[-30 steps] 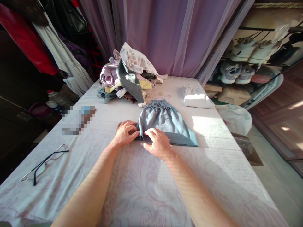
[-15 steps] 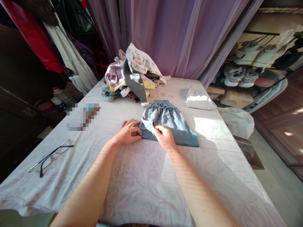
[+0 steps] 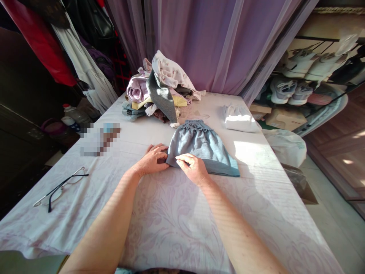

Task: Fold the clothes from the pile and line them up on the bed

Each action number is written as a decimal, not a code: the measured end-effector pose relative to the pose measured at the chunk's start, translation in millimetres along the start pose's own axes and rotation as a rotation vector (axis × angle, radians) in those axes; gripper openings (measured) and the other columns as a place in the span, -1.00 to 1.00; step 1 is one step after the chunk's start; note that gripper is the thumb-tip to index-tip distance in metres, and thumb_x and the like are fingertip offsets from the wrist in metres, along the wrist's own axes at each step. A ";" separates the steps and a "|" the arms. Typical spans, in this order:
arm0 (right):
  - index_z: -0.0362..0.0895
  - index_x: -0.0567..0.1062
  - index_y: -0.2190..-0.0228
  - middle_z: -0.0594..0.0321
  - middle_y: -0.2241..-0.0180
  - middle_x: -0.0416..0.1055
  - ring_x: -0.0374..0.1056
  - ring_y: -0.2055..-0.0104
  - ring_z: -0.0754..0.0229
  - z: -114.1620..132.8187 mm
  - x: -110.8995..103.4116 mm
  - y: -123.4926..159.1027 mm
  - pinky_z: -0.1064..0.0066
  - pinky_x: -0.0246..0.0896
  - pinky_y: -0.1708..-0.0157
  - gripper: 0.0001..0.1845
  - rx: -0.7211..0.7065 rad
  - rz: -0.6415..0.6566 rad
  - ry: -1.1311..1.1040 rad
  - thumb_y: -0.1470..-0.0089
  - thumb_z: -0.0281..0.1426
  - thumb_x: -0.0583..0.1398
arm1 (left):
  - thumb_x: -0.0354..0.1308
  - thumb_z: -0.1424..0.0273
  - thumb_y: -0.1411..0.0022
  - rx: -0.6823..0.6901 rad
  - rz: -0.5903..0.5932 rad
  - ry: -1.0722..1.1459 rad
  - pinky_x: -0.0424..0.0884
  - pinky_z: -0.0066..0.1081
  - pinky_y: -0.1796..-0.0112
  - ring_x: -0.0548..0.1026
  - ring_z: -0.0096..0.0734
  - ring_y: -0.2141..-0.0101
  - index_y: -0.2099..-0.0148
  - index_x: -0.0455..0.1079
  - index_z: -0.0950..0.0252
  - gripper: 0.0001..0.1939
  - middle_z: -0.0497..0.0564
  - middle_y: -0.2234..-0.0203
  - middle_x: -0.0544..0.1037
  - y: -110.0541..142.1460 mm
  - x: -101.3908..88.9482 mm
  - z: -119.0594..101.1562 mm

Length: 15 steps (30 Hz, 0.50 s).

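Note:
A blue skirt [image 3: 196, 146] with a gathered elastic waist and a ruffle below it lies flat on the cloth-covered table [image 3: 176, 213], hem towards me. At its lower left corner rests my left hand [image 3: 152, 160], open, its fingers lying on the cloth and its thumb touching the skirt's edge. My right hand [image 3: 194, 167] is over the hem, just right of that corner. Its fingers are stretched out with the thumb close to the index finger, and no fabric is visibly pinched between them.
Behind the skirt is a heap of mixed clothes [image 3: 159, 87]. A folded white garment [image 3: 241, 120] lies at the back right. Eyeglasses [image 3: 61, 186] and a pixelated object [image 3: 99, 140] are on the left. Shoes [image 3: 288, 89] stand on a rack beyond the table's right side.
The skirt's left edge, pinched and turned over by my right hand half a second ago, now lies flat. My right hand has let it go; my left hand stays at the corner.

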State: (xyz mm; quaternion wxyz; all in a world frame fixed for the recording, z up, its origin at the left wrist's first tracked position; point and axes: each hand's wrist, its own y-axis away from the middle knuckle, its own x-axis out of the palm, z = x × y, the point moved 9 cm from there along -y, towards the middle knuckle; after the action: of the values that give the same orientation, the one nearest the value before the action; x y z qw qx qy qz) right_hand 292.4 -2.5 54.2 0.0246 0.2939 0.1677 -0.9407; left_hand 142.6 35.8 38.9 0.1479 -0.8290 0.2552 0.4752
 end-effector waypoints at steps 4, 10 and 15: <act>-0.03 0.61 0.29 0.18 0.23 0.60 0.50 0.20 0.15 -9.1 -18.9 0.7 0.33 0.38 0.13 -0.76 0.032 -0.068 0.031 -0.15 -0.33 0.13 | 0.23 0.28 -0.09 0.009 -0.040 0.058 -0.01 0.07 -0.29 0.29 -0.07 -0.23 0.18 0.49 0.17 -0.78 0.08 -0.14 0.46 -0.7 -6.1 0.0; -0.05 0.59 0.35 0.20 0.27 0.58 0.48 0.24 0.16 -23.8 -58.4 18.0 0.33 0.38 0.16 -0.83 0.006 -0.068 0.160 -0.07 -0.39 0.17 | 0.14 0.45 -0.09 0.037 -0.050 0.147 0.12 -0.04 -0.27 0.22 -0.14 -0.28 -0.17 0.38 0.11 -0.45 0.06 -0.26 0.32 3.9 -11.6 0.0; -0.01 0.61 0.34 0.22 0.21 0.57 0.47 0.14 0.10 -27.2 -61.5 38.0 0.27 0.34 0.07 -0.84 -0.063 0.000 0.325 0.00 -0.43 0.24 | 0.18 0.35 -0.16 0.005 -0.023 0.092 -0.04 0.00 -0.31 0.13 -0.11 -0.33 0.11 0.58 0.01 -0.73 -0.09 -0.27 0.31 1.9 -1.7 5.6</act>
State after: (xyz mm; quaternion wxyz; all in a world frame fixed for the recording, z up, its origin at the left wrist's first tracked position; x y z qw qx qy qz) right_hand 363.5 -32.5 56.3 0.0063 0.4411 0.1987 -0.8752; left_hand 136.8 37.5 37.5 0.1437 -0.8526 0.2533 0.4340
